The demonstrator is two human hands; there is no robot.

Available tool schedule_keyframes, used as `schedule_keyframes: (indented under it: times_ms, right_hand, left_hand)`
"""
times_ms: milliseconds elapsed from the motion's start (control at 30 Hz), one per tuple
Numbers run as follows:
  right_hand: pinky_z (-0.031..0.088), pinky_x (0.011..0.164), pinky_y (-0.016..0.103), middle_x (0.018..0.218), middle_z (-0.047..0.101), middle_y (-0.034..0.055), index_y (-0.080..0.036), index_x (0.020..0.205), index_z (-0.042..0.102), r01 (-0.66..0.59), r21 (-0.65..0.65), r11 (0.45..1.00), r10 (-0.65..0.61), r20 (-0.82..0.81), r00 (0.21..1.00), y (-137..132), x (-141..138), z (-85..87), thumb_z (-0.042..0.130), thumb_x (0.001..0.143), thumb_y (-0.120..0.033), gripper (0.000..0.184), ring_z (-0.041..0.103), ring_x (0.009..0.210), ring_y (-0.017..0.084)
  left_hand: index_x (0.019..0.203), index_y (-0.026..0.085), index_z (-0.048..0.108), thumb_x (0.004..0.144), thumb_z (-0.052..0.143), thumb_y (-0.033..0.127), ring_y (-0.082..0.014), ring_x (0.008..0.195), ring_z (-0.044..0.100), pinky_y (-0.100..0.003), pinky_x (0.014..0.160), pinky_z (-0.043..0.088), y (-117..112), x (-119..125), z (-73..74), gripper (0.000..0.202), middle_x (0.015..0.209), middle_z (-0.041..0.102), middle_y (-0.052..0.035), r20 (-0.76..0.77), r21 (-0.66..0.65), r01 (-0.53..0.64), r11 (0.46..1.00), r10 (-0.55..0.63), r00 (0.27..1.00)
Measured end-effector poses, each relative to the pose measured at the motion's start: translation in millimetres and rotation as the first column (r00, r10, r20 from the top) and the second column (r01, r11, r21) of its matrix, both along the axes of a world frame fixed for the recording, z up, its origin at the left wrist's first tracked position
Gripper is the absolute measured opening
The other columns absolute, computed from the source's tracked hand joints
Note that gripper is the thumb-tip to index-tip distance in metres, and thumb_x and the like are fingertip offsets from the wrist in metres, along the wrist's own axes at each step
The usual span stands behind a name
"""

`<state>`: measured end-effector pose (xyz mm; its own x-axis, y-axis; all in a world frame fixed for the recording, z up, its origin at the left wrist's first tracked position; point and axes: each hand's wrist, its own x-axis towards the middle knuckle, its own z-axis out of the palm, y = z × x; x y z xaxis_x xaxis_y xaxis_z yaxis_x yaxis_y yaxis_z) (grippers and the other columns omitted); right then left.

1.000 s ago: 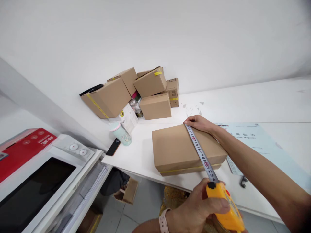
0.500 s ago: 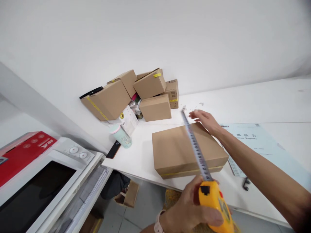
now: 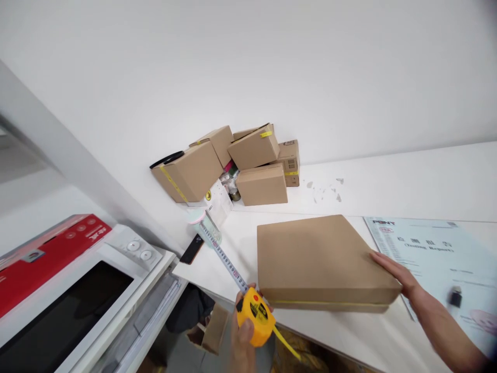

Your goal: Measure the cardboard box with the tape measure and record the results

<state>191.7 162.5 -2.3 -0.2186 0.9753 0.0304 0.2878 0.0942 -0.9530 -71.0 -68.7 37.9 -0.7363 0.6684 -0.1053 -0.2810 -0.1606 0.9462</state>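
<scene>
My left hand [image 3: 244, 331] is wrapped around a yellow tape measure [image 3: 256, 317], low in the middle of the head view. Its metal blade [image 3: 225, 259] is pulled out and slants up to the left, the far end in front of a mint-green cup [image 3: 209, 228]. A yellow strap hangs from the case. A closed brown cardboard box [image 3: 310, 259] lies by the table's front edge, right of the tape measure. My right hand [image 3: 398, 272] grips the box at its right side, fingers along the upper edge; the thumb is hidden.
Several cardboard boxes [image 3: 262, 186] are piled against the wall. A dark phone [image 3: 191, 249] lies by the cup. At right are a blue printed report sheet [image 3: 419, 259] and a small black object [image 3: 455, 296]. A white microwave [image 3: 97, 290] and a red box [image 3: 54, 254] stand left.
The tape blade has swung left off the box top, with my left hand now lower left. My right hand has come from behind the box to its right side. The box looks slightly turned.
</scene>
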Motion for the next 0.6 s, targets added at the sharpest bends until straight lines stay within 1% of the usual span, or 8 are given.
schedule_keyframes:
  times_ms: [100,167,233,333,433,467,533,600]
  right_hand:
    - [0.043,0.113,0.063,0.159,0.049,-0.0046,-0.056,0.134,0.061,-0.128,0.274,0.953,0.138,-0.017,0.99,-7.9,3.4,20.0,0.06,0.082,-0.065,0.053,0.037,0.15,0.041]
    - [0.05,0.104,0.06,0.159,0.048,-0.0039,-0.053,0.133,0.061,-0.076,0.339,0.938,0.071,0.025,0.997,-9.0,5.4,38.3,0.061,0.085,-0.063,0.05,0.041,0.147,0.041]
    - [0.055,0.092,0.054,0.151,0.056,-0.0024,-0.049,0.124,0.066,0.025,0.242,0.97,-0.043,0.067,0.997,-6.8,3.5,56.9,0.059,0.085,-0.067,0.044,0.051,0.139,0.041]
    - [0.056,0.074,0.047,0.129,0.071,0.002,-0.041,0.114,0.07,0.096,0.034,0.995,-0.1,0.112,0.989,3.2,-6.8,79.0,0.058,0.079,-0.078,0.053,0.065,0.117,0.04]
    - [0.052,0.07,0.04,0.117,0.075,0.0021,-0.035,0.109,0.071,0.097,0.001,0.995,-0.097,0.104,0.99,17.8,-18.2,90.6,0.057,0.078,-0.081,0.057,0.068,0.102,0.034]
    - [0.051,0.07,0.039,0.114,0.076,0.0022,-0.033,0.106,0.071,0.101,0.007,0.995,-0.101,0.097,0.99,22.4,-20.7,92.5,0.057,0.08,-0.08,0.056,0.068,0.1,0.032]
    - [0.049,0.071,0.037,0.107,0.076,0.0029,-0.031,0.103,0.071,0.105,0.002,0.994,-0.105,0.076,0.992,29.1,-23.4,94.3,0.057,0.081,-0.079,0.055,0.067,0.098,0.03]
    - [0.048,0.069,0.036,0.105,0.076,0.0034,-0.03,0.104,0.071,0.103,-0.029,0.994,-0.102,0.046,0.994,31.6,-23.5,94.3,0.059,0.08,-0.079,0.056,0.066,0.094,0.029]
  left_hand:
    - [0.134,0.024,0.063,0.06,0.086,0.068,-0.038,0.104,0.071,-0.046,0.082,0.06,9.2,-2.2,13.7,0.09,0.121,0.071,-0.018,0.008,0.152,0.016,0.988,-0.018,1.0]
    - [0.134,0.023,0.064,0.061,0.087,0.065,-0.0376,0.105,0.07,-0.046,0.085,0.06,17.7,-10.1,24.2,0.087,0.123,0.07,-0.0175,-0.008,0.244,0.035,0.969,-0.034,0.999]
    - [0.133,0.023,0.065,0.062,0.088,0.061,-0.0372,0.106,0.069,-0.047,0.087,0.06,27.5,-18.8,32.4,0.084,0.128,0.068,-0.0174,-0.035,0.268,0.066,0.961,-0.059,0.998]
    - [0.135,0.024,0.062,0.068,0.088,0.054,-0.0349,0.103,0.07,-0.047,0.087,0.06,37.9,-22.2,38.7,0.078,0.137,0.063,-0.0191,-0.153,0.272,0.142,0.952,-0.103,0.983]
    - [0.142,0.028,0.057,0.066,0.09,0.047,-0.0365,0.106,0.07,-0.046,0.085,0.061,36.4,-9.3,39.2,0.085,0.143,0.06,-0.0197,-0.261,0.294,0.224,0.929,-0.147,0.954]
    - [0.143,0.03,0.055,0.063,0.092,0.046,-0.0376,0.108,0.07,-0.045,0.084,0.06,34.6,-2.9,38.2,0.089,0.143,0.059,-0.0187,-0.248,0.305,0.274,0.912,-0.201,0.948]
    - [0.141,0.031,0.058,0.059,0.094,0.049,-0.0383,0.107,0.07,-0.045,0.082,0.059,32.2,10.3,35.0,0.091,0.136,0.064,-0.0171,-0.14,0.28,0.472,0.836,-0.451,0.881]
    - [0.132,0.025,0.066,0.063,0.089,0.057,-0.0366,0.097,0.073,-0.046,0.081,0.057,34.0,22.1,31.5,0.08,0.116,0.072,-0.0166,0.039,0.195,0.708,0.679,-0.726,0.686]
